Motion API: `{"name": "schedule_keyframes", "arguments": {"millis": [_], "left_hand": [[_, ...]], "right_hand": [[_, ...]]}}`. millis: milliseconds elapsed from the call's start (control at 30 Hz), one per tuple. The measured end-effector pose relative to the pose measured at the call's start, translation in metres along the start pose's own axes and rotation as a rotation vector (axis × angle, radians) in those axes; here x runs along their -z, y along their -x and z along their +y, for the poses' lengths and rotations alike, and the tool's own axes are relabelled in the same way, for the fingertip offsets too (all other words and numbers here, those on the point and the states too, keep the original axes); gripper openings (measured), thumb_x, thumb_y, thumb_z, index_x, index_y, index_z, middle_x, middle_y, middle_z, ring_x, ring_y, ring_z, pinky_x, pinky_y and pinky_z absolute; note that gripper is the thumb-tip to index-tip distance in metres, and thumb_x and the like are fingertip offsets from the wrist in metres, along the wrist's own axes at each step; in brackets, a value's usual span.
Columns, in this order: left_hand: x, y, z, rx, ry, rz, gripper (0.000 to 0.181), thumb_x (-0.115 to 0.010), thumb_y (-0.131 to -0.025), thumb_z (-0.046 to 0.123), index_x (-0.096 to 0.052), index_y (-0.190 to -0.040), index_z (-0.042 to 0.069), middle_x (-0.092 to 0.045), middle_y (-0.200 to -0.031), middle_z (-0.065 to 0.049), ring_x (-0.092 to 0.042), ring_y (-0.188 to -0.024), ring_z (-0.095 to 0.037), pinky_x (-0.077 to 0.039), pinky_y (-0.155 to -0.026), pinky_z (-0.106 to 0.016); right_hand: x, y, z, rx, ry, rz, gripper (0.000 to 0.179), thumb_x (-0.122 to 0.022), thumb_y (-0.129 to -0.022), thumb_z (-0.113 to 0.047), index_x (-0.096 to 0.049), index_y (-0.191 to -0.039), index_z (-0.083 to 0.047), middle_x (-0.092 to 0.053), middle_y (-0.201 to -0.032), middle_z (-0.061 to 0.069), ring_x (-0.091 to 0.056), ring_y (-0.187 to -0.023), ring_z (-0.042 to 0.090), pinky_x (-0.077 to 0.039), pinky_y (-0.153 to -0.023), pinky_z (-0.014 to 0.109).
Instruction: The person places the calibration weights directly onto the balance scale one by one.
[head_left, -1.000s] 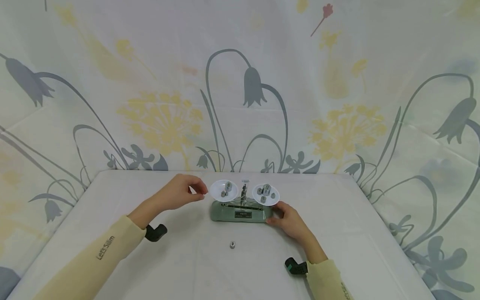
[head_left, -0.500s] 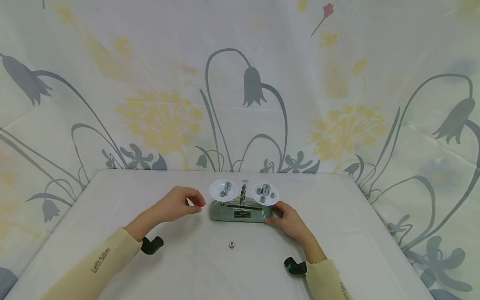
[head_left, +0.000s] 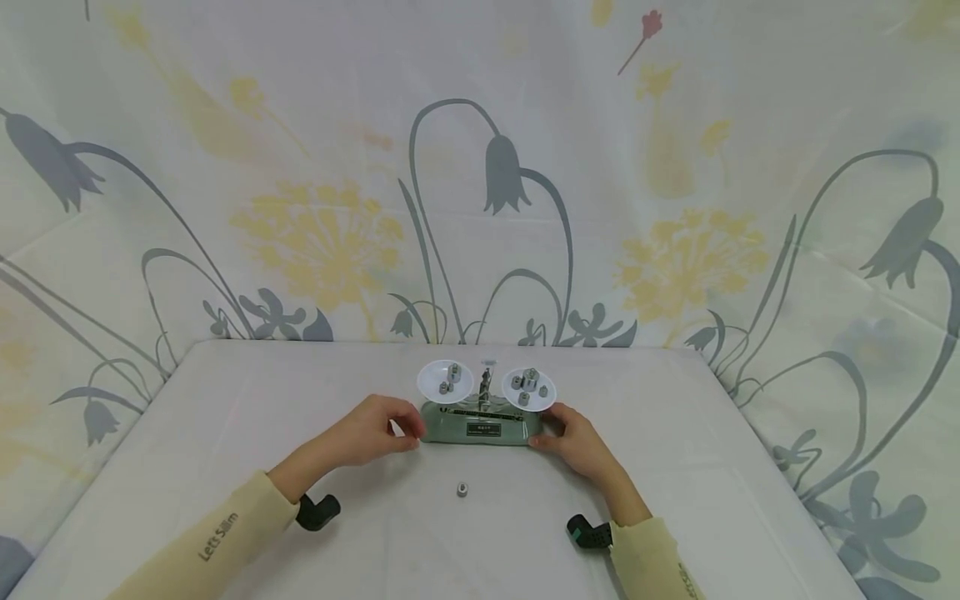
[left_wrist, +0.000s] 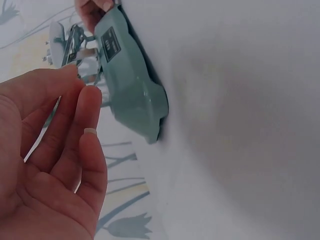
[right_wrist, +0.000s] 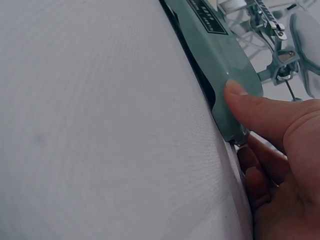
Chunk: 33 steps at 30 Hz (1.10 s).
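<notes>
A green two-pan balance scale (head_left: 483,430) stands on the white table. Its left white pan (head_left: 427,381) carries several small metal weights (head_left: 453,377); more weights (head_left: 529,382) sit in the right pan (head_left: 551,393). My right hand (head_left: 581,446) grips the right end of the base, thumb on the front face (right_wrist: 235,90) and fingers behind the end. Beside the left end is my left hand (head_left: 371,433), its fingers loosely bent and holding nothing; the left wrist view shows a gap between those fingertips and the base (left_wrist: 132,100).
One loose metal weight (head_left: 462,490) stands on the table (head_left: 390,533) in front of the scale. Behind the table's back edge hangs a flower-printed cloth (head_left: 330,167). Dark wrist cameras (head_left: 318,512) jut out under both forearms.
My left hand has come down from beside the left pan to the left end of the base. The right hand keeps its grip, and the weights stay where they were.
</notes>
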<state>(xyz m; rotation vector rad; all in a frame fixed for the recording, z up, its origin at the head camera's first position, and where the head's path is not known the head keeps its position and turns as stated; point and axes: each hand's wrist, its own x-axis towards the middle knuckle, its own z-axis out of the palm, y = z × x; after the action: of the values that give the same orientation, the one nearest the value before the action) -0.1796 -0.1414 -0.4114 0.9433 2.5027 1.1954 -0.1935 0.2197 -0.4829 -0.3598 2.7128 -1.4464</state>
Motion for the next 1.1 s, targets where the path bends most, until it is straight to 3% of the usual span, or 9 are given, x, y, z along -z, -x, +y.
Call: {"name": "schedule_keyframes", "arguments": {"millis": [300, 867, 1100], "left_hand": [[-0.014, -0.003, -0.002, -0.010, 0.027, -0.004, 0.012, -0.073, -0.088, 0.004, -0.072, -0.100, 0.005, -0.071, -0.095, -0.008, -0.063, -0.085, -0.009, -0.052, -0.073, -0.028], [-0.046, -0.014, 0.000, -0.066, 0.114, -0.054, 0.012, -0.073, -0.087, 0.003, -0.073, -0.099, 0.004, -0.071, -0.096, -0.007, -0.065, -0.086, -0.007, -0.053, -0.071, -0.027], [-0.059, -0.017, -0.003, -0.067, 0.132, -0.090, 0.012, -0.074, -0.086, 0.005, -0.073, -0.099, 0.007, -0.070, -0.095, 0.000, -0.063, -0.086, -0.006, -0.053, -0.071, -0.025]], "right_hand": [[-0.001, 0.001, -0.001, -0.007, 0.005, 0.000, 0.054, -0.083, -0.079, -0.010, -0.061, -0.128, -0.002, -0.061, -0.131, 0.015, -0.049, -0.131, 0.035, -0.036, -0.110, 0.052], [-0.001, 0.000, 0.000, -0.005, 0.012, 0.000, 0.054, -0.083, -0.080, -0.013, -0.061, -0.127, -0.001, -0.061, -0.130, 0.015, -0.049, -0.130, 0.036, -0.035, -0.111, 0.053], [-0.001, 0.000, 0.000, -0.002, 0.019, 0.007, 0.054, -0.083, -0.080, -0.012, -0.061, -0.128, -0.001, -0.061, -0.129, 0.015, -0.050, -0.129, 0.036, -0.035, -0.110, 0.053]]}}
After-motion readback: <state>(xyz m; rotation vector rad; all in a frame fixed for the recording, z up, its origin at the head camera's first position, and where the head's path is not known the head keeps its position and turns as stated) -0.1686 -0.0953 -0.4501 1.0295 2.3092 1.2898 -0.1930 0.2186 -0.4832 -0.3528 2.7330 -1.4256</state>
